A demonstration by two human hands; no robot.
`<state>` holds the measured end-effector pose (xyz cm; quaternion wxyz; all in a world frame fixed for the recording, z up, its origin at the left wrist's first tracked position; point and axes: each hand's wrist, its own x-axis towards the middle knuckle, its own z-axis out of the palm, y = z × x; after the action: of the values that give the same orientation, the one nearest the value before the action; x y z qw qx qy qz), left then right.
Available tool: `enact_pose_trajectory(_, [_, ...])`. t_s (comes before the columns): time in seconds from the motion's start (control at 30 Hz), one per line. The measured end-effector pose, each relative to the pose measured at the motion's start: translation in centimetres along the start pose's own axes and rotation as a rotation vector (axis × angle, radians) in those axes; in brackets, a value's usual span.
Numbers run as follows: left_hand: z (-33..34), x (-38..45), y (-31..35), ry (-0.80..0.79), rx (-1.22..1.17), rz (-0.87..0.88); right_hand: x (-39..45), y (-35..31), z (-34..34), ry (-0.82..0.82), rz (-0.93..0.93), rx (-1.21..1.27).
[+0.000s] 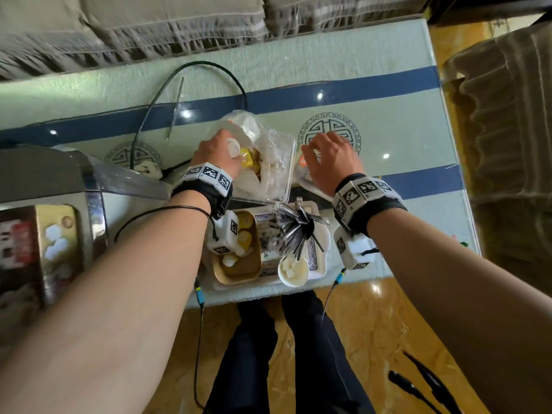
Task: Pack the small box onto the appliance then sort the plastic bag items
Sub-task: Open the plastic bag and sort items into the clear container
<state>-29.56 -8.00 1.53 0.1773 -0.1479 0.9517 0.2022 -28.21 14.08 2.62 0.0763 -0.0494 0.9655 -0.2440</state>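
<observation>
A crumpled clear plastic bag (257, 135) lies in the middle of the glass table, over a clear plastic container (280, 174) with pale food inside. My left hand (216, 156) is at the bag's left side, fingers closed on a small white item (233, 146), next to a yellow piece (248, 158). My right hand (331, 159) rests palm down on a flat packet with orange print (303, 171), right of the bag. The small box (38, 249), gold-edged with white pieces on top, sits on the grey appliance (44, 177) at the far left.
Near the front edge stand a brown tray (242, 264) with yellow and white pieces, a patterned plate (316, 258) with a bunch of dark keys (298, 231), and a white bowl (294, 271). A black cable (167, 85) loops behind. Sofas border the table.
</observation>
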Motion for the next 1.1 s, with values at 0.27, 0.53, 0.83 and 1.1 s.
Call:
enact_pose_trajectory(0.27, [2.4, -2.5, -1.7, -0.357, -0.049, 0.081, 1.5, 3.3, 2.4, -0.009, 0.189, 0.057])
enact_pose_trajectory(0.53, [5.1, -3.3, -3.6, -0.548, 0.2, 0.103, 1.9, 6.6, 1.9, -0.089, 0.216, -0.028])
enact_pose_trajectory(0.83, [4.0, -4.4, -6.9, -0.222, 0.101, 0.117, -0.5, 6.6, 3.8, -0.497, 0.344, -0.26])
enact_pose_trajectory(1.1, [-1.6, -5.5, -4.6, 0.169, -0.106, 0.274, -2.0, 3.8, 0.5, -0.367, 0.363, -0.389])
